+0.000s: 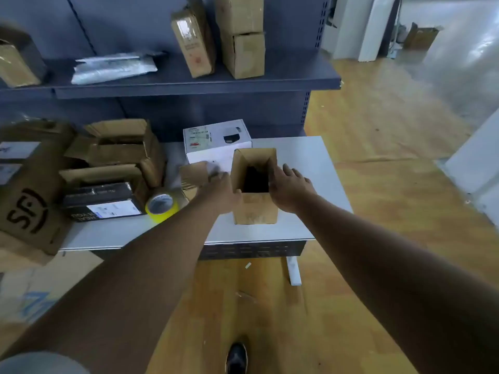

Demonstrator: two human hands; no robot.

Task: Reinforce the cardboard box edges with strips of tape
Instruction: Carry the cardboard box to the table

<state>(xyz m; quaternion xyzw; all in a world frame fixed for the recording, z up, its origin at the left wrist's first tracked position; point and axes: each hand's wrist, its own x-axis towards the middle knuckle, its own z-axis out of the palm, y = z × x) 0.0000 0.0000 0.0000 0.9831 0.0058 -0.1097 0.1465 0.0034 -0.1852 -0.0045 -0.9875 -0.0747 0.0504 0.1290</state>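
Cardboard box [255, 209], tall and open-topped, is standing on the white counter [310, 163], both hands flanking it: left hand [221, 191] blurred, grip unclear; right hand [290, 188] resting open against its side.

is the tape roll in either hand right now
No, the yellow tape roll sits on the table, left of the left hand.

The big brown box [29, 190] on the left had black letters "SF" on its side. The black box [101, 202] beside the yellow tape had white letters, but they were upside down and too blurry to read. The white box [216, 141] had tiny labels, too small to read.
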